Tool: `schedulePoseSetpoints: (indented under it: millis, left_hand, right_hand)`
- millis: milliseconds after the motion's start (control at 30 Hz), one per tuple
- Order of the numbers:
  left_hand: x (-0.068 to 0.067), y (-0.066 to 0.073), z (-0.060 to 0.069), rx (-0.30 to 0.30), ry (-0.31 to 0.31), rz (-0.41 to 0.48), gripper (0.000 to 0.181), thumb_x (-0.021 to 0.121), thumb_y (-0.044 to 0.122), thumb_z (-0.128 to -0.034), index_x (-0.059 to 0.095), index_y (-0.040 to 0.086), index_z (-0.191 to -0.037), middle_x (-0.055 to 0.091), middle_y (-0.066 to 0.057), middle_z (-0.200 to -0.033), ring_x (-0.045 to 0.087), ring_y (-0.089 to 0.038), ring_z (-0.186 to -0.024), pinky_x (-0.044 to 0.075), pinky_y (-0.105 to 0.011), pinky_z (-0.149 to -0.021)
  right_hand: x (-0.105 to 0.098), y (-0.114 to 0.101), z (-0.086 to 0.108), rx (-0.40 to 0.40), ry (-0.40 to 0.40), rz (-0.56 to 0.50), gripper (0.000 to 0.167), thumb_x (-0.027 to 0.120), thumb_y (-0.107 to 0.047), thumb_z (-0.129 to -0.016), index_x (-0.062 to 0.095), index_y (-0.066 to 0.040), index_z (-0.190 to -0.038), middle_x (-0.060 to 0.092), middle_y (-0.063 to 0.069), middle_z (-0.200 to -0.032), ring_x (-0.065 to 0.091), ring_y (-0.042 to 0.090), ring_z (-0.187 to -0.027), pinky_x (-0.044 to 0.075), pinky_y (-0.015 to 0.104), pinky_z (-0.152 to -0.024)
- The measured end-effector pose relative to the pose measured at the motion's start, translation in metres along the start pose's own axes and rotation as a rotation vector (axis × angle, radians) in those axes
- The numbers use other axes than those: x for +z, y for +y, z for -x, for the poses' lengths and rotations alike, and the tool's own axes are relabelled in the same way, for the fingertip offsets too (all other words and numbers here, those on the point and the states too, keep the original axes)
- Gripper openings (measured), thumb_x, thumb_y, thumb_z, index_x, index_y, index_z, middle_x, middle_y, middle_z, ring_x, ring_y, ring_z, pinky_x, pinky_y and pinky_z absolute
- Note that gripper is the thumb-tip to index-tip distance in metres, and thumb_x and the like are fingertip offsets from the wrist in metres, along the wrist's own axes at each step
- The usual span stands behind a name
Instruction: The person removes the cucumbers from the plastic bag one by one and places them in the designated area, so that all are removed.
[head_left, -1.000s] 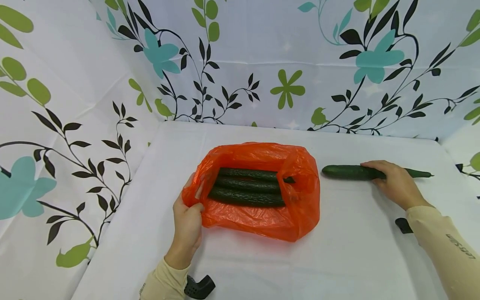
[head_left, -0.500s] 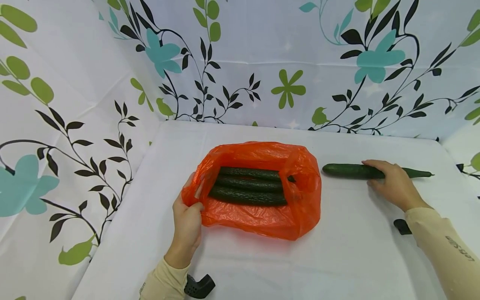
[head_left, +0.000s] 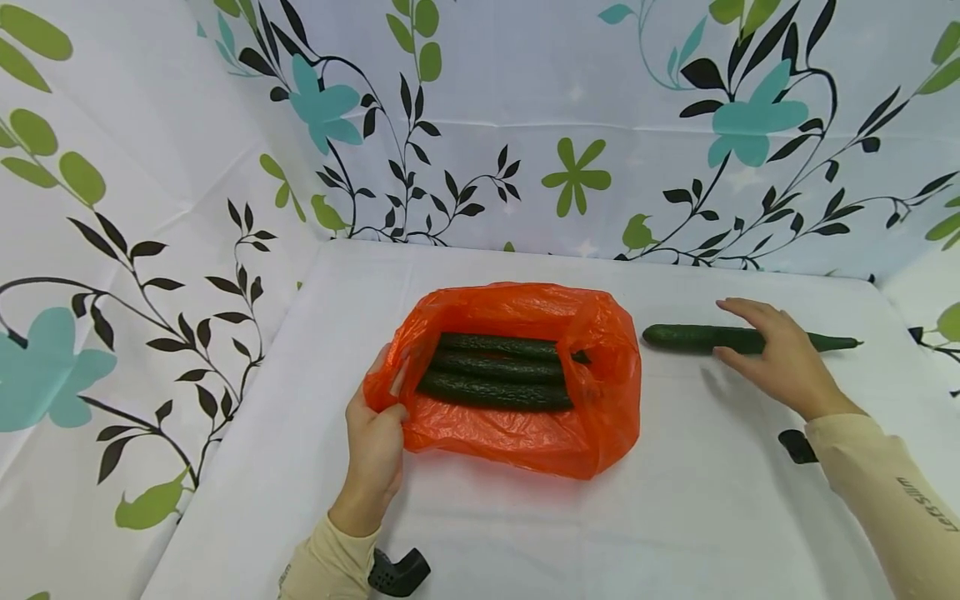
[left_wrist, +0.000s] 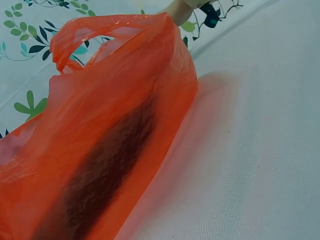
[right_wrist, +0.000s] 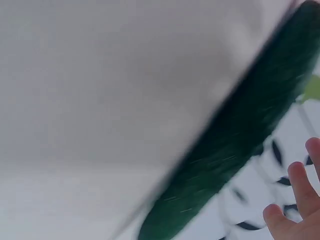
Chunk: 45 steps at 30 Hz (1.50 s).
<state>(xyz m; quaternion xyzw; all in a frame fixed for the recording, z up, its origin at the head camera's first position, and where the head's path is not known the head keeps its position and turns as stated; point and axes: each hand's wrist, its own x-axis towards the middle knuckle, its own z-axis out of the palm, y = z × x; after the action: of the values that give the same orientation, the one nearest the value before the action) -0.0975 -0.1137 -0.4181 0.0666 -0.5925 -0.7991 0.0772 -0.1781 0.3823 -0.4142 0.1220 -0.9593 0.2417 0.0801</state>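
Observation:
My left hand grips the left edge of a red plastic bag, thumb on the near side. The bag's mouth faces up, and 3 dark green cucumbers lie side by side inside it. In the left wrist view, one shows dimly through the red bag. Another cucumber lies on the white tabletop right of the bag, its thin tip pointing right. My right hand is over it with fingers spread, holding nothing. In the right wrist view the fingers look apart from the blurred cucumber.
A white cloth covers the table. Behind and to the left hangs a white curtain printed with leaves and flowers. Black wrist devices show beside both sleeves.
My right hand has loosened from the cucumber on the table, its fingers spreading and lifting off. That cucumber stays in about the same place. The left hand and bag have hardly moved.

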Motion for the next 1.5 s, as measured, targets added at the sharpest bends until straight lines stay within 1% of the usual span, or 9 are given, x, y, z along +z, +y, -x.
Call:
schedulePoseSetpoints:
  millis: [200,367,567,733,900,1067,1267,1400,1500]
  left_hand:
    - [0.0,0.0,0.0,-0.016,0.003,-0.008,0.081,0.027,-0.021,-0.0809,0.028,0.003,-0.158,0.04,-0.004,-0.156,0.042,-0.016,-0.142,0.029,-0.03,-0.117]
    - [0.0,-0.001,0.001,-0.005,0.001,-0.014,0.08,0.027,-0.021,-0.0805,0.029,0.002,-0.157,0.042,-0.005,-0.155,0.042,-0.016,-0.141,0.029,-0.03,-0.117]
    - [0.0,-0.002,0.001,-0.015,0.001,-0.007,0.08,0.027,-0.021,-0.0818,0.028,0.002,-0.158,0.04,-0.005,-0.155,0.042,-0.016,-0.142,0.029,-0.03,-0.117]
    - [0.0,-0.001,0.002,-0.017,-0.003,-0.001,0.079,0.027,-0.021,-0.0827,0.027,0.002,-0.158,0.039,-0.005,-0.156,0.042,-0.017,-0.142,0.029,-0.031,-0.117]
    - [0.001,0.0,0.002,-0.025,0.004,-0.02,0.078,0.029,-0.02,-0.0826,0.028,0.002,-0.158,0.041,-0.004,-0.155,0.041,-0.016,-0.142,0.03,-0.032,-0.117]
    - [0.003,0.0,0.003,-0.042,0.013,-0.028,0.078,0.029,-0.02,-0.0813,0.031,0.002,-0.156,0.045,-0.004,-0.153,0.043,-0.016,-0.141,0.03,-0.034,-0.118]
    - [0.003,0.0,0.003,-0.071,0.019,-0.007,0.08,0.029,-0.021,-0.0799,0.028,0.001,-0.157,0.043,-0.005,-0.154,0.041,-0.016,-0.142,0.03,-0.03,-0.117]
    - [0.003,0.0,0.004,-0.073,0.021,0.002,0.08,0.029,-0.021,-0.0792,0.029,0.0,-0.156,0.044,-0.005,-0.154,0.042,-0.016,-0.142,0.03,-0.029,-0.116]
    - [0.003,0.001,0.004,-0.059,0.02,0.015,0.08,0.029,-0.022,-0.0784,0.03,-0.001,-0.155,0.045,-0.005,-0.153,0.042,-0.016,-0.141,0.03,-0.03,-0.117]
  right_hand:
    - [-0.001,-0.052,-0.01,-0.03,0.022,-0.049,0.078,0.08,-0.034,-0.087,0.044,-0.017,-0.154,0.036,0.014,-0.159,0.028,0.042,-0.145,0.024,0.071,-0.111]
    - [-0.002,-0.094,-0.016,-0.102,0.066,-0.12,0.088,0.082,-0.034,-0.084,0.036,-0.025,-0.159,0.028,0.005,-0.164,0.024,0.035,-0.149,0.027,0.072,-0.109]
    - [-0.002,-0.132,-0.015,-0.204,0.066,-0.176,0.104,0.09,-0.025,-0.075,0.031,-0.026,-0.16,0.024,0.003,-0.165,0.024,0.032,-0.149,0.034,0.073,-0.104]
    - [0.001,-0.162,-0.01,-0.3,0.057,-0.166,0.115,0.093,-0.028,-0.07,0.025,-0.024,-0.162,0.023,0.003,-0.165,0.026,0.03,-0.148,0.039,0.069,-0.103]
    - [0.006,-0.193,-0.006,-0.373,0.039,-0.217,0.121,0.095,-0.03,-0.068,0.019,-0.022,-0.163,0.023,0.003,-0.164,0.028,0.028,-0.147,0.043,0.063,-0.103]
    - [0.014,-0.219,-0.003,-0.379,0.022,-0.361,0.122,0.095,-0.025,-0.068,0.02,-0.026,-0.163,0.029,-0.001,-0.161,0.033,0.025,-0.144,0.04,0.06,-0.107]
    - [0.027,-0.244,-0.005,-0.361,-0.028,-0.617,0.119,0.093,-0.013,-0.071,0.02,-0.032,-0.162,0.033,-0.007,-0.159,0.039,0.022,-0.143,0.04,0.048,-0.112]
    - [0.038,-0.256,-0.007,-0.323,-0.093,-0.795,0.119,0.089,-0.005,-0.075,0.014,-0.036,-0.162,0.033,-0.008,-0.159,0.038,0.021,-0.144,0.04,0.044,-0.112]
    - [0.048,-0.261,-0.009,-0.286,-0.161,-0.868,0.12,0.087,-0.006,-0.078,0.008,-0.039,-0.162,0.032,-0.008,-0.16,0.035,0.019,-0.145,0.039,0.043,-0.112]
